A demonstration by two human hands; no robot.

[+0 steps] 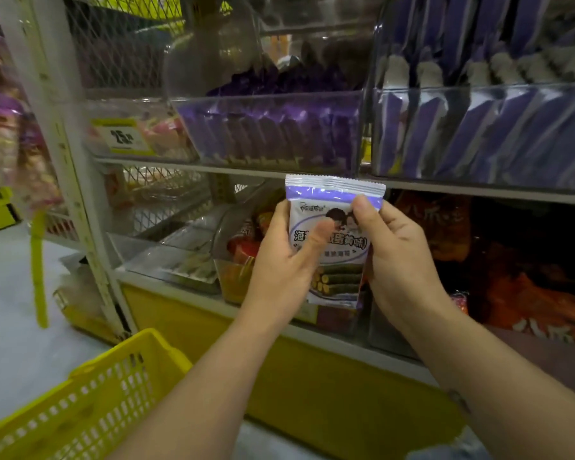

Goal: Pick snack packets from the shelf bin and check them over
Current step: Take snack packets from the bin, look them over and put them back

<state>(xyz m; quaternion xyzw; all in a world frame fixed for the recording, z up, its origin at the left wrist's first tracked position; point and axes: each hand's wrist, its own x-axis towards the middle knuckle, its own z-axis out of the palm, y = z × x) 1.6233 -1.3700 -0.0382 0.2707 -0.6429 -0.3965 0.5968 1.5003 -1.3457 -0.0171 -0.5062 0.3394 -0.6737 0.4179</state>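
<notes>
A white and purple snack packet (337, 200) with printed seaweed rolls is held upright in front of the shelf, its printed face toward me. My left hand (283, 257) grips its left edge, thumb across the front. My right hand (395, 250) pinches its upper right side, thumb on the front. Directly above, a clear shelf bin (273, 127) holds a row of purple packets. A second clear bin (485, 131) to the right holds taller purple and white packets.
A yellow plastic basket (90, 403) sits at the lower left near my left forearm. The lower shelf holds red and orange snack bags (518, 260) and clear bins (180, 257). A yellow price tag (122, 137) hangs at the left.
</notes>
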